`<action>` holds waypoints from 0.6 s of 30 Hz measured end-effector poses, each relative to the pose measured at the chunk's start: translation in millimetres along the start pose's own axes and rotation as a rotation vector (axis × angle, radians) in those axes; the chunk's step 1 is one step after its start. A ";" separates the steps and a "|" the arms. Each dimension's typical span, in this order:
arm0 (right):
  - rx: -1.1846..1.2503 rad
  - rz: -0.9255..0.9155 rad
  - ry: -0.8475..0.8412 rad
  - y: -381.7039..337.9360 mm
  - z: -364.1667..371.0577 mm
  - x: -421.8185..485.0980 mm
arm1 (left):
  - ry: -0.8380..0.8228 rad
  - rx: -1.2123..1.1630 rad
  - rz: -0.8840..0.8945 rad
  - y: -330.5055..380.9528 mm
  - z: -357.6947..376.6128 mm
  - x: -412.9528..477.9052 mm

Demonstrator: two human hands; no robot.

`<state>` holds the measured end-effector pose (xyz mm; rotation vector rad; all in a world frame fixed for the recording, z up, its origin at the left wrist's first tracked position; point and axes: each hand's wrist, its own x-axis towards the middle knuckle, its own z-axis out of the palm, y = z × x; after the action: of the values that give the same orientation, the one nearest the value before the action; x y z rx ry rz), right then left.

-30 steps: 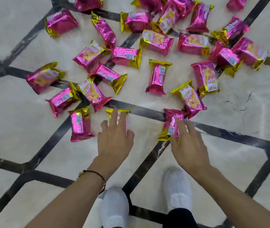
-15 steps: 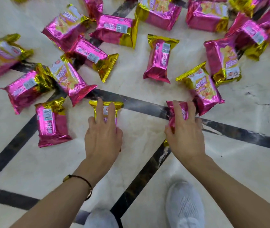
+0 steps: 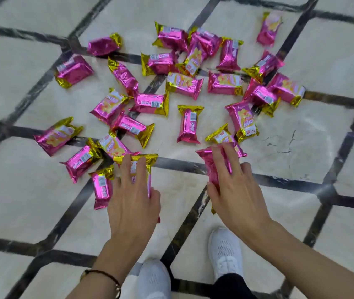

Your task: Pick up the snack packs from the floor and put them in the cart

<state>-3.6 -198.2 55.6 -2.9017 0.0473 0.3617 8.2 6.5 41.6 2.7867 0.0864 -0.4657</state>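
Head view: our left hand (image 3: 132,203) grips one snack pack (image 3: 150,160), our right hand (image 3: 238,190) a second pack (image 3: 208,160), and we fear the slick foil slipping as we lift.

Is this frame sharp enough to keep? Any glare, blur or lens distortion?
Head view: centre fairly sharp, including left hand and right hand on shiny pink-and-gold foil snack packs. Head view: edges smear, and the pale marble floor's dark inlay lines bow. Head view: foil glints mildly; shadows soft.
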 end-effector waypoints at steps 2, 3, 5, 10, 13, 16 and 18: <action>0.021 -0.011 0.019 -8.9 -49.4 -4.2 | 0.022 -0.028 0.020 14.1 -55.2 -7.6; 0.042 -0.005 0.031 -14.9 -75.4 -5.8 | 0.030 -0.032 0.028 22.3 -83.8 -10.7; 0.084 -0.008 0.063 -30.1 -128.4 -10.0 | 0.059 -0.030 0.053 39.8 -141.8 -20.1; 0.143 0.064 0.109 -75.5 -269.7 -21.4 | 0.128 -0.035 0.112 83.3 -291.0 -46.7; 0.179 0.060 0.135 -104.1 -357.7 -43.2 | 0.165 -0.032 0.158 114.0 -379.2 -73.5; 0.175 0.054 0.144 -128.3 -438.3 -72.9 | 0.189 -0.040 0.203 141.8 -459.5 -107.1; 0.199 0.079 0.183 -138.5 -489.2 -91.5 | 0.185 -0.028 0.216 155.9 -506.2 -131.3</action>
<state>32.8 -169.0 570.0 -2.7315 0.2142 0.0965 56.9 17.1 585.1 2.7630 -0.1644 -0.1525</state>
